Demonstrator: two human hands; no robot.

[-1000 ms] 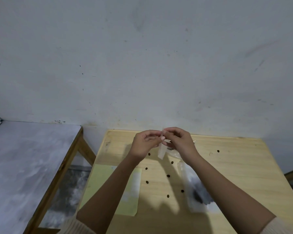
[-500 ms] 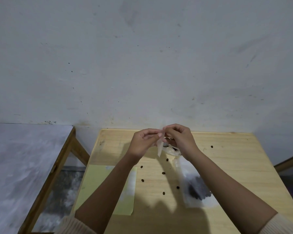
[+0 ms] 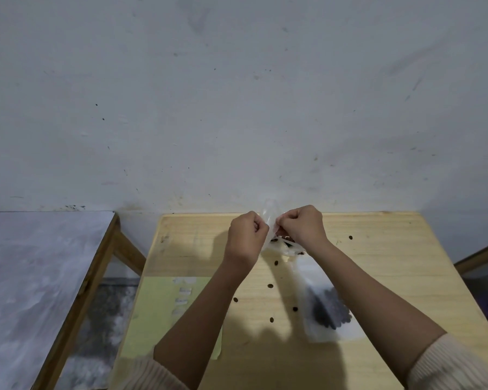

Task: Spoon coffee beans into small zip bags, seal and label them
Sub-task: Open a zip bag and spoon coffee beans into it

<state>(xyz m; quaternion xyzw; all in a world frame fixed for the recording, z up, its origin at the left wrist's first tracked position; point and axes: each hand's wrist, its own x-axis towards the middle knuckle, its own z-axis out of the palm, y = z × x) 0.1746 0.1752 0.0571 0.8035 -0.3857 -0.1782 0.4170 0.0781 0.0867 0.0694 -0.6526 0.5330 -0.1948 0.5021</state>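
Two hands pinch a small clear zip bag above the table's far edge.
Near to far: bean pouch (image 3: 328, 309) on table (image 3: 392, 266); left hand (image 3: 247, 235) & right hand (image 3: 303, 225) grip zip bag (image 3: 268, 220) closed at rim. Prob. light, floppy, slippery; hold by rim.

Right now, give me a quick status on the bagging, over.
Left hand and right hand both pinching small clear zip bag above wooden table. Loose coffee beans scattered below. Nothing in the way.
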